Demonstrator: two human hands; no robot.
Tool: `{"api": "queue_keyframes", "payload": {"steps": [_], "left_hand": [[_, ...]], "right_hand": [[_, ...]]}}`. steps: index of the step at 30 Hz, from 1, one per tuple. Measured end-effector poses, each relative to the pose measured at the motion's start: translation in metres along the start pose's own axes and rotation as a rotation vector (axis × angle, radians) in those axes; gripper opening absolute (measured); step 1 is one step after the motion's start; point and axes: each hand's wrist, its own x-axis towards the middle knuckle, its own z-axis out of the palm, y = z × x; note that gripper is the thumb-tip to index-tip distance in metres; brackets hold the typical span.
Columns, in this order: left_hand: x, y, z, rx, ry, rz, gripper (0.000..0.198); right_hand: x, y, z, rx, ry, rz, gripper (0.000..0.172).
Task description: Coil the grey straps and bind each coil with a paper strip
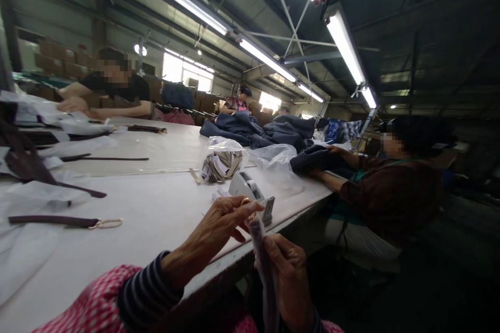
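Note:
Near the table's front edge, my left hand (221, 223) pinches the gold ring buckle (248, 208) at the top end of a dark strap (265, 270) that appears wrapped in thin clear plastic. Just below the buckle, my right hand (287, 270) is closed round the same strap, which hangs down past the table edge. Right behind my fingers stands a grey tape dispenser (244, 186). A similar brown belt (54, 220) with a gold oval buckle lies on the table at the left.
On the white table (156, 192) are a bundle of beige strips (222, 165), clear plastic (273, 158), dark blue cloth (253, 130) and several dark straps (78, 187). A person (394, 182) at the right handles dark cloth; another person (121, 88) leans over at the far left.

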Motion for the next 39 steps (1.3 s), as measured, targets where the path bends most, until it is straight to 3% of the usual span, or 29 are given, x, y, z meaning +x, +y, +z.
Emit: {"api": "queue_keyframes", "payload": {"steps": [7, 18, 26, 31, 35, 37, 39], "left_hand": [[0.000, -0.001, -0.009, -0.106, 0.005, -0.119, 0.049], [0.000, -0.017, -0.009, -0.121, -0.040, -0.132, 0.052], [-0.004, -0.013, -0.024, -0.073, -0.016, -0.027, 0.041], [-0.010, -0.008, -0.046, 0.036, 0.034, -0.027, 0.030], [-0.022, 0.007, -0.057, 0.293, -0.073, 0.074, 0.029], [-0.029, 0.014, -0.055, 0.426, -0.191, 0.102, 0.031], [-0.035, 0.016, -0.052, 0.493, -0.332, 0.044, 0.030]], "right_hand": [[0.013, -0.011, 0.003, -0.071, 0.032, -0.069, 0.047], [0.025, -0.020, 0.014, -0.178, 0.009, -0.167, 0.044], [0.024, -0.028, 0.011, -0.511, -0.023, -0.500, 0.034], [0.019, -0.039, 0.013, -0.632, -0.117, -0.558, 0.030], [0.017, -0.044, 0.021, -0.696, -0.174, -0.670, 0.026], [0.016, -0.044, 0.027, -0.714, -0.232, -0.738, 0.025], [0.013, -0.042, 0.033, -0.687, -0.297, -0.764, 0.023]]}}
